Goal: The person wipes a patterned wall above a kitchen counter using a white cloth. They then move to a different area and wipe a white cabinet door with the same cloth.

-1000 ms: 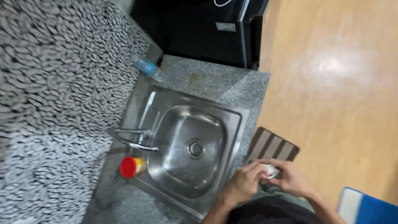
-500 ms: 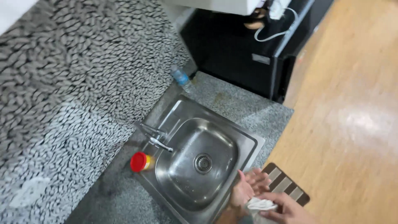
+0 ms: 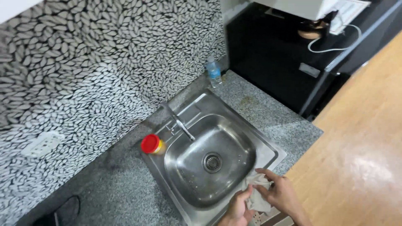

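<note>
Head view: at lower centre, both hands, left hand (image 3: 239, 206) and right hand (image 3: 279, 193), clutch a pale cloth (image 3: 256, 193) over the steel sink (image 3: 268, 147) rim; wiping seemingly underway.

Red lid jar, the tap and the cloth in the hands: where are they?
Red-lidded jar (image 3: 150, 144), head view, on its red lid.
Tap (image 3: 180, 122), head view, on the middle of its spout.
Crumpled white cloth (image 3: 256, 196), head view, on its middle between both hands.
</note>
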